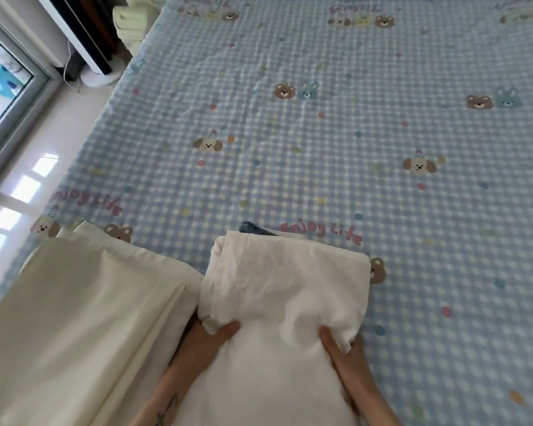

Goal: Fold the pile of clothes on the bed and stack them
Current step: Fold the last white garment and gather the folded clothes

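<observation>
A white garment (285, 284) lies folded over in front of me on the bed (320, 133), which has a blue checked sheet with animal prints. My left hand (211, 336) grips the garment's near left corner, thumb on top and fingers hidden under the cloth. My right hand (343, 348) grips the near right corner the same way. A dark blue piece of clothing (256, 227) peeks out from under the garment's far edge. To the left lies a cream, smoothly folded cloth (83, 318), its right edge touching the white garment.
The bed's left edge runs diagonally beside a pale floor (43, 167) with a glass door (10, 87). Pale green folded items (130, 23) sit on the floor at the far left corner. A dark panel (86, 38) leans there.
</observation>
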